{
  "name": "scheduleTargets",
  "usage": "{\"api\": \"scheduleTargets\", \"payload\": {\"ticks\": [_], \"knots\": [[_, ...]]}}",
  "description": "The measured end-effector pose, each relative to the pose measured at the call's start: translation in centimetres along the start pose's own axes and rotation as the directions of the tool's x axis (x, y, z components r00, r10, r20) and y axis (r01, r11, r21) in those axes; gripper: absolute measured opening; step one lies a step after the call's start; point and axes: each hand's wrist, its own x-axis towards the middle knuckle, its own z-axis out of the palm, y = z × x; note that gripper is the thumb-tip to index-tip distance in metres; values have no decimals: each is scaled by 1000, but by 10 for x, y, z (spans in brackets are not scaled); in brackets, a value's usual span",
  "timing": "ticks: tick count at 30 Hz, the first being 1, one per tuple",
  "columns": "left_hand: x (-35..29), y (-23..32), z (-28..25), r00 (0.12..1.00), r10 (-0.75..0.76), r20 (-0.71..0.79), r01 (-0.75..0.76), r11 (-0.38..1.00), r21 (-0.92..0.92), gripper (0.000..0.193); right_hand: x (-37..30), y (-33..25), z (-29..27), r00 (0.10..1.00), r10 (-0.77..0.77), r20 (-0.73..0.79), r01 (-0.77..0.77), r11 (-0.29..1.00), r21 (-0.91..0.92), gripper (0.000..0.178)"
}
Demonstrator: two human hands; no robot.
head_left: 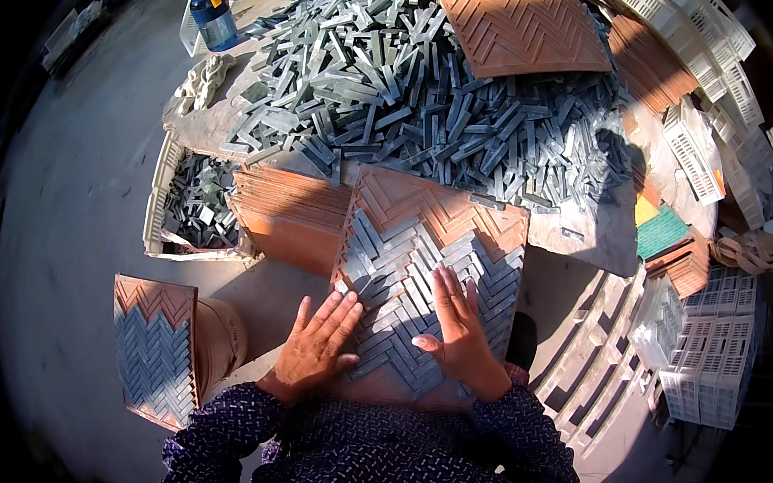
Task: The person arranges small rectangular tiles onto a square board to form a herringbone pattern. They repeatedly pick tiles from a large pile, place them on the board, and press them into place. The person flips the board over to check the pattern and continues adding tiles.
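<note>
An orange-brown tray (419,193) with herringbone slots lies tilted in front of me. Narrow grey stone tile strips (401,286) fill much of its middle and lower part, while slots along its far edge are bare. My left hand (323,335) rests at the tray's left edge, fingers stretched out and fingertips at the strips. On the right side of the pattern lies my right hand (457,331), its fingers extended and thumb apart, touching the strips. Neither hand holds a strip. Beyond the tray spreads a big heap of loose grey strips (365,89).
A second tray of strips (154,350) rests on a round drum (221,336) at left. Stacked trays (290,222) and a white crate (158,205) of dark pieces stand behind. Another slotted tray (519,18) lies on the heap. White crates (713,352) and a pallet (596,361) are at right.
</note>
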Motion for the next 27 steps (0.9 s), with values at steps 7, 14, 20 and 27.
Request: {"api": "scheduleTargets", "payload": {"ticks": [7,14,20,27], "knots": [[2,12,14,1000,4,25,-4,1000,-18,85,-21,0,0,998,58,29,-61,992,108,86],[-1,8,4,991,-81,-107,65,987,-145,78,-30,-3,-2,999,51,3,-51,986,157,81],[1,17,20,985,-163,-52,162,986,-26,80,-42,-4,0,1000,20,-13,-18,985,171,75],[-3,15,28,978,-176,-109,175,984,-17,81,-35,-14,6,999,-24,28,20,993,114,69]]}}
